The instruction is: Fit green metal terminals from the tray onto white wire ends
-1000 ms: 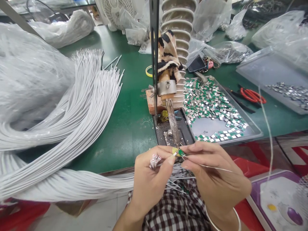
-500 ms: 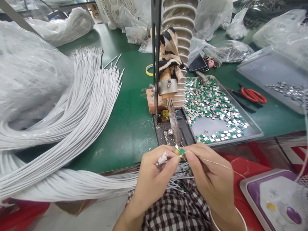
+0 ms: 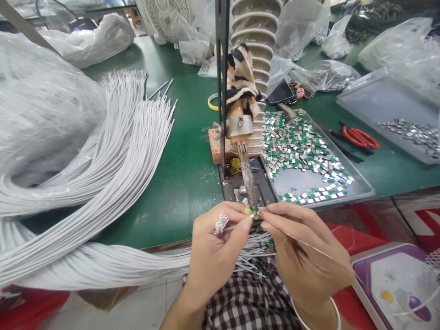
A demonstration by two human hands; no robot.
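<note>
My left hand [image 3: 220, 247] is closed around several white cables [image 3: 222, 224], their cut ends poking out of the fist. Its thumb and forefinger pinch beside a small green circuit board [image 3: 252, 210] at the tip of a soldering iron [image 3: 248, 176]. The fingertips partly cover the board. On the other side of that tip, my right hand [image 3: 305, 252] pinches a thin solder wire [image 3: 309, 245], which runs back across the hand. A clamp [image 3: 239, 124] holds the iron pointing down over a dark tray [image 3: 263, 181]. Beneath my hands, more white cables [image 3: 254, 247] lie over the lap.
Bundled white cables [image 3: 137, 151] spread over the green table [image 3: 192, 183] on the left. At right, a plastic tray [image 3: 364, 190] holds many small green boards. Red-handled pliers [image 3: 360, 136], a phone [image 3: 280, 93] and another bin [image 3: 381, 96] are beyond. A ribbed hose [image 3: 256, 23] rises behind the iron.
My right fingers have shifted off the board and tilted, with the solder wire now at the iron's tip. My left hand has moved slightly left, and the board sits against the tip.
</note>
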